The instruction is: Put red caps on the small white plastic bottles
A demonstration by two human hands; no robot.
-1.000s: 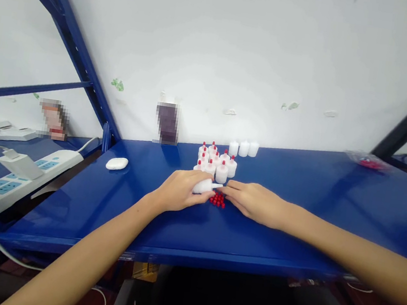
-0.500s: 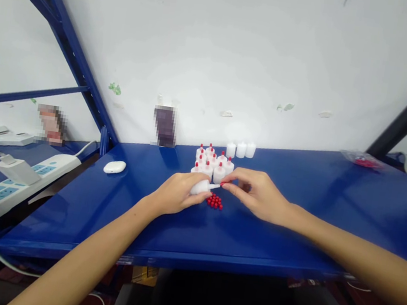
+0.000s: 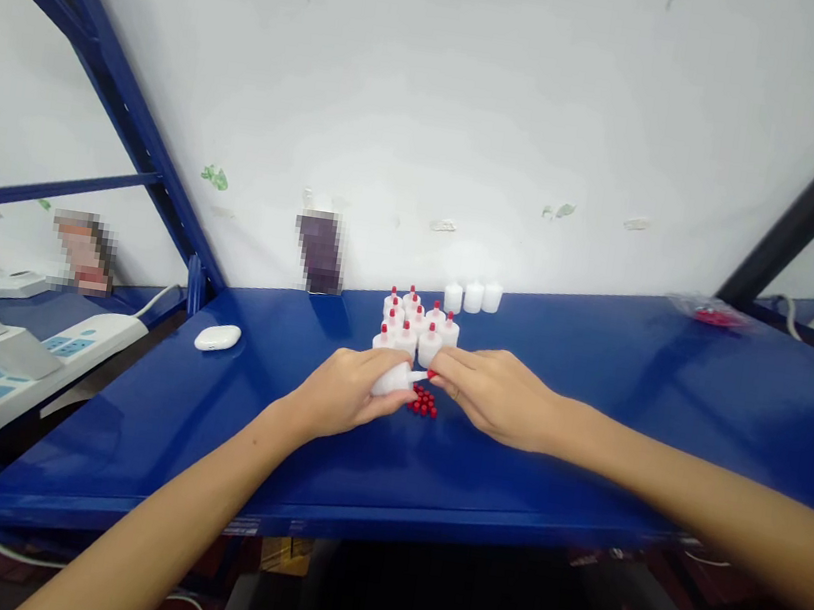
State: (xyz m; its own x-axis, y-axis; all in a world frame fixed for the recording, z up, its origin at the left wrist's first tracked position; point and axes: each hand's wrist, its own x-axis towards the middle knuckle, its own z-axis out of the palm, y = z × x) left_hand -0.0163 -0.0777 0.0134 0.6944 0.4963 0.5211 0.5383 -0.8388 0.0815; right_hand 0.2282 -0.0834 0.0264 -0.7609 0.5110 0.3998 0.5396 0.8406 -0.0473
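Note:
My left hand (image 3: 346, 387) is closed around a white squeeze bottle (image 3: 391, 380), tilted so its thin nozzle points right. At the nozzle's tip, my right hand (image 3: 493, 393) pinches a small red cap (image 3: 431, 375) between thumb and fingertips. Just below the nozzle lies a cluster of loose red caps (image 3: 424, 403) on the blue table (image 3: 540, 485). Behind my hands stand several upright white bottles (image 3: 430, 345) topped with red caps, the nearest partly covered by my hands.
Three white bottles (image 3: 473, 298) with no red caps showing stand near the wall. A white earbud case (image 3: 218, 337) lies to the left, beyond it a power strip (image 3: 34, 374). A dark phone-like slab (image 3: 319, 252) leans on the wall. At far right is a plastic bag (image 3: 709, 311) with red contents.
My right hand's fingers have closed in more around the red cap at the nozzle tip. The whole view has shifted slightly, so everything appears a little further left.

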